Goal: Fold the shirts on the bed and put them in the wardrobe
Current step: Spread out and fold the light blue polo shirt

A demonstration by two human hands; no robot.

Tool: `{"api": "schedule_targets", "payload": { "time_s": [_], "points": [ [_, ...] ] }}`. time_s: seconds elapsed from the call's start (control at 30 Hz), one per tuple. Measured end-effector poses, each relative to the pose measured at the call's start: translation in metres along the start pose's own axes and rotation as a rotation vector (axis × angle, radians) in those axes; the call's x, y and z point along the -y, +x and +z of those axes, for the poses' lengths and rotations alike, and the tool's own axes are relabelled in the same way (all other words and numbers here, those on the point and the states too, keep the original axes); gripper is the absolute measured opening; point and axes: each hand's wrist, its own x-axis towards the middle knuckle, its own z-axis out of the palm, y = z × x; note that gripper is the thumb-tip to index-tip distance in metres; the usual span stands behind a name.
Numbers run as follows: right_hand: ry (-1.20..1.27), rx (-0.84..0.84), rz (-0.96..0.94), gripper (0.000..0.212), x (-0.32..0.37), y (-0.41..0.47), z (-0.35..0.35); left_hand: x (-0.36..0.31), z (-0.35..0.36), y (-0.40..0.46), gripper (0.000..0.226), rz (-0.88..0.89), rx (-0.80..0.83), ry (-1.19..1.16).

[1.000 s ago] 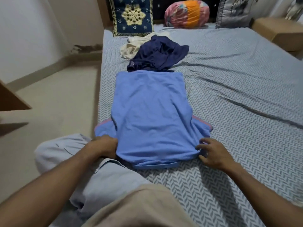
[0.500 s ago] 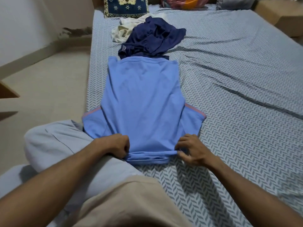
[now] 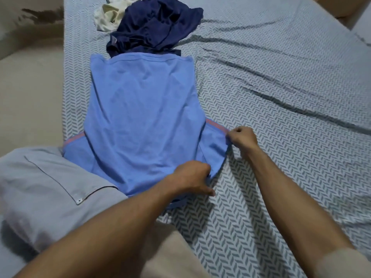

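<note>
A light blue shirt [image 3: 142, 115] lies flat on the bed, its body stretching away from me and its two short sleeves spread out near me. My right hand [image 3: 242, 138] pinches the outer edge of the right sleeve, by its orange stripes. My left hand [image 3: 192, 177] has crossed over and grips the shirt's near edge at the base of that sleeve. Beyond the blue shirt a crumpled navy shirt [image 3: 154, 27] lies in a heap, with a cream garment [image 3: 107, 18] behind it.
The bed [image 3: 281, 117] has a grey-and-white chevron sheet, wrinkled on the right. My knee in grey trousers [image 3: 50, 191] rests at the bed's left edge. Beige floor [image 3: 30, 87] lies to the left. A cardboard box corner [image 3: 345, 7] shows top right.
Both hands have left the collar end. My right hand moved out to the right sleeve's edge, and my left hand crossed rightward to the sleeve's base. The camera tilted down.
</note>
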Motion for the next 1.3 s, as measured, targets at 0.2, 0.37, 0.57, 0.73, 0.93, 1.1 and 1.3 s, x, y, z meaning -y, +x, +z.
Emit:
{"api": "schedule_targets", "payload": {
  "time_s": [0.2,0.37,0.57,0.73,0.93,1.1,1.3],
  "points": [
    [0.08,-0.242,-0.018,0.018,-0.047,-0.013,-0.038,-0.01,0.012,0.008,0.019,0.122,0.033,-0.032],
    [-0.294,-0.175,-0.049,0.034,-0.04,-0.029,-0.032,-0.005,-0.004,0.016,0.02,0.105,0.137,-0.187],
    [-0.476,-0.079,-0.621,0.039,0.039,0.007,0.005,0.05,-0.053,0.043,0.019,-0.007,-0.095,-0.43],
    [-0.48,0.109,-0.788,0.031,0.059,0.062,0.044,0.111,-0.114,0.097,0.021,-0.196,-0.358,-0.434],
    [-0.397,-0.1,-0.926,0.019,0.041,0.077,0.062,0.151,-0.182,0.201,0.03,-0.212,-0.473,-0.334],
    [-0.351,-0.116,-0.979,0.018,0.039,0.081,0.063,0.161,-0.242,0.297,0.027,-0.228,-0.434,-0.165],
    [-0.322,-0.135,-0.987,0.016,0.039,0.078,0.067,0.173,-0.276,0.354,0.042,-0.414,-0.262,0.018]
  ]
}}
